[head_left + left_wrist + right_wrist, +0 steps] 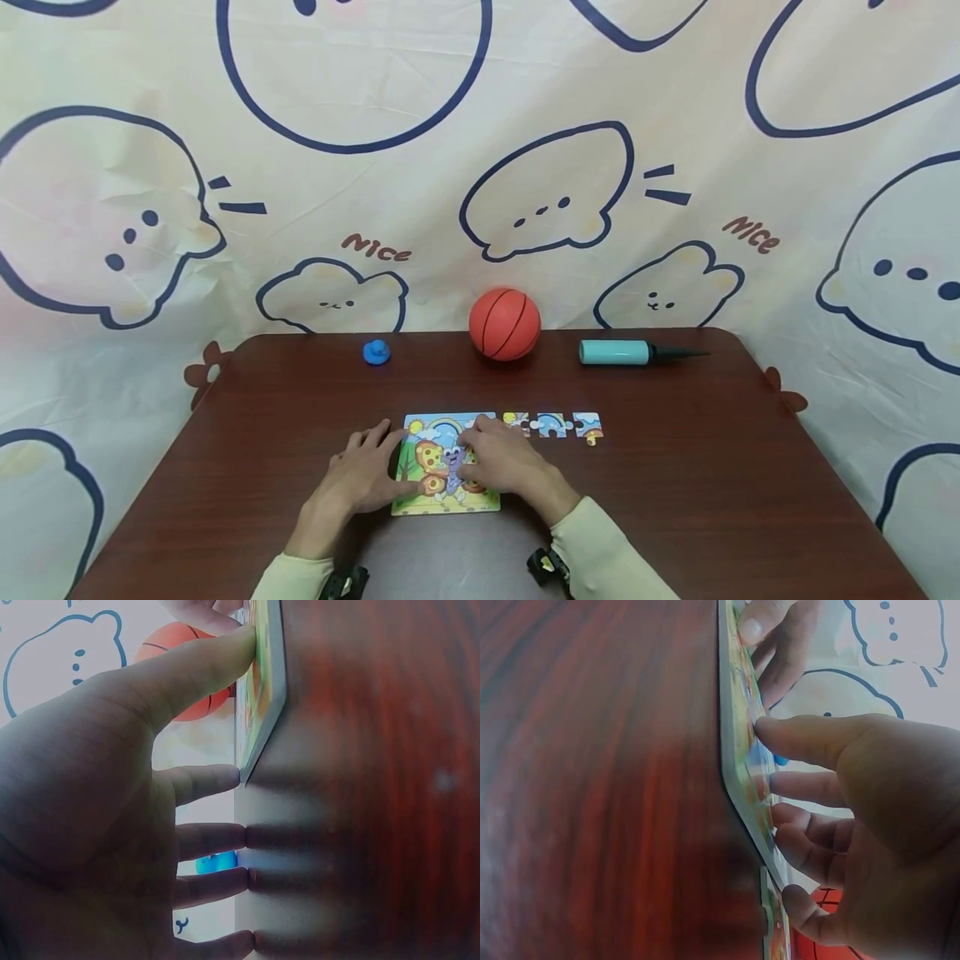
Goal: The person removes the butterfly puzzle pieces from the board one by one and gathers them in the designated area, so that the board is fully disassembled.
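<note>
Well, leftmost is the left hand [358, 475] at the puzzle's left side, fingers straight and spread, with the index fingertip by the puzzle's edge, the other fingertips down on the table [712, 500] outside it and the thumb resting on its face. A black strap [345, 583] sits at that wrist, nearer the person than the puzzle. Beyond the puzzle, off to its left, stands a small blue toy [377, 352]. Then comes the puzzle [442, 462] itself, flat on the table between both hands, its face showing a sun, a rainbow and a butterfly with a purple body. Well behind its right part stands an orange ball [505, 323]. Over the puzzle's right side lies the right hand [506, 458], thumb stretched onto the face, fingers apart and slightly bent; whether its little finger touches the nearest loose piece is hard to tell. Three loose pieces [552, 425] lie in a row just right of the puzzle's far corner. Farther right and behind the puzzle, a turquoise pump [615, 352] lies with its black nozzle pointing away from it.
</note>
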The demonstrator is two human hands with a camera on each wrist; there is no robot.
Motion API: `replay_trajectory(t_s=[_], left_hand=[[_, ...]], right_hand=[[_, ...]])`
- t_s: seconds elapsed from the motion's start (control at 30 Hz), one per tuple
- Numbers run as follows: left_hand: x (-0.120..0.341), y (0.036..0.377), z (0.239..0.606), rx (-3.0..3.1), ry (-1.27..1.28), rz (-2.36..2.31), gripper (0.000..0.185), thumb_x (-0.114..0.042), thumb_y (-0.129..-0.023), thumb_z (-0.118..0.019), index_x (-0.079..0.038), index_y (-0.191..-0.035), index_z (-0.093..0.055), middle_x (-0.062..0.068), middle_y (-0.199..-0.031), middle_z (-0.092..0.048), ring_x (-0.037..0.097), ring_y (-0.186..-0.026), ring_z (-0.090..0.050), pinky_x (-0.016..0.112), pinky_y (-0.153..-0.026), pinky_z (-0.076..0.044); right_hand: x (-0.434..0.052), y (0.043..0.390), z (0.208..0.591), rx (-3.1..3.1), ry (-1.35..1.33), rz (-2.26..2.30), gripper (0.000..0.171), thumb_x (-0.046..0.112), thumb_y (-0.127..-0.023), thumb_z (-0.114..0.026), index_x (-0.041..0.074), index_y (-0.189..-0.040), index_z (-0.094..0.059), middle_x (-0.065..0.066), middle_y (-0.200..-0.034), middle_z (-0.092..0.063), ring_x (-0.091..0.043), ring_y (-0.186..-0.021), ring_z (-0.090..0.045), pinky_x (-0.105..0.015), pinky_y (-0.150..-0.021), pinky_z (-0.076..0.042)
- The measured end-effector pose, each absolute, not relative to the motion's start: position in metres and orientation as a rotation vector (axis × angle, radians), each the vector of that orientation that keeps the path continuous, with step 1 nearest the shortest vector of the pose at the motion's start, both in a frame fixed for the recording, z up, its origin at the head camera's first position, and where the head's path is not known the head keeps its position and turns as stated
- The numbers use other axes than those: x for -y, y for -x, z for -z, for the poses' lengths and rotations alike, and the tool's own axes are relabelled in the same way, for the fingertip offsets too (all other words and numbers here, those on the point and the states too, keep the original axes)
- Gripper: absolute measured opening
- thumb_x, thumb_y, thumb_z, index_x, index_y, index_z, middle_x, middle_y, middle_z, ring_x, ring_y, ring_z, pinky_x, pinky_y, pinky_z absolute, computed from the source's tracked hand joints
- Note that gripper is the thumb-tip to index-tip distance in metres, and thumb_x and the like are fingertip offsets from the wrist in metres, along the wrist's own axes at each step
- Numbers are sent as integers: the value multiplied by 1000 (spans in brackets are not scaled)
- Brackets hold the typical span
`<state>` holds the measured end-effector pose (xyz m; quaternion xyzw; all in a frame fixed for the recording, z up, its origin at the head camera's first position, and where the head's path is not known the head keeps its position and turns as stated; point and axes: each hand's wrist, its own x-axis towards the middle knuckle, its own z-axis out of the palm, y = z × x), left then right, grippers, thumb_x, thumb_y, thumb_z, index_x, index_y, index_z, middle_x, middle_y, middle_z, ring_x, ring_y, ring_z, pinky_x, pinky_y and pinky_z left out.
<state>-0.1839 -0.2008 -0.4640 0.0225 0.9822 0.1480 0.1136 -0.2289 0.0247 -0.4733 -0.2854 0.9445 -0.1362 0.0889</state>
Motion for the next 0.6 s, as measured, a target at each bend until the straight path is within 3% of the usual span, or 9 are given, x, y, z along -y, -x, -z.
replay_trajectory(t_s=[0.13,0.6], left_hand=[[200,184,464,-2883,-65,-435,94,-67,-67,-74,-19,-143,-46,20,-154,-34,47,-134,-35,75,-95,-34],[200,184,464,-2880,-53,-425,95,-68,-67,-73,-19,-144,-46,20,-155,-33,48,-135,-34,75,-95,-34]], right_hand=[[-22,229,474,-2824,824,423,37,42,-84,-72,23,-115,-69,5,-103,-57,-10,-89,-51,-35,-81,-47],[-20,230,475,-2793,744,561,38,37,-81,-76,17,-111,-66,6,-98,-55,-8,-82,-49,-27,-74,-46]])
